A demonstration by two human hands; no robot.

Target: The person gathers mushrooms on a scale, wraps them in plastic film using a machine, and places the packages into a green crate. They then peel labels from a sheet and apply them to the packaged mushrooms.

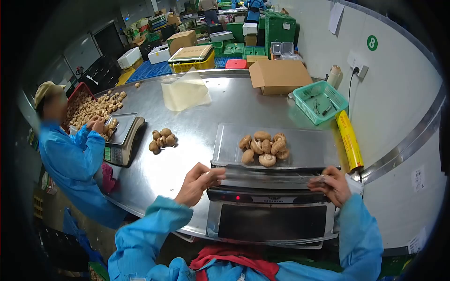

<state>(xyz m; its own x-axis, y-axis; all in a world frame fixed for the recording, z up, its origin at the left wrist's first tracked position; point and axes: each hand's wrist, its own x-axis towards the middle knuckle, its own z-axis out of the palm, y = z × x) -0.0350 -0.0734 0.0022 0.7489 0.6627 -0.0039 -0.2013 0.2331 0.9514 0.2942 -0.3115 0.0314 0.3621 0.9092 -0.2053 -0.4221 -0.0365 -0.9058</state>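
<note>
A strip of clear plastic film (267, 179) is stretched between my two hands above the front of a film wrapping machine (274, 222). My left hand (199, 183) pinches its left end, fingers curled together. At the other end my right hand (333, 186) grips the film between thumb and fingers. Just beyond the film, a cluster of brown mushrooms (266, 147) sits on the machine's clear-covered back surface (309, 145). A red light glows on the machine's front bar, and a dark plate lies nearest my body.
A smaller mushroom pile (162, 140) lies left on the steel table (187, 124). Further left, a person in blue (70, 150) handles mushrooms by a scale (126, 145). A green basket (321, 103), a yellow film box (349, 143) and a cardboard box (281, 77) stand right and behind.
</note>
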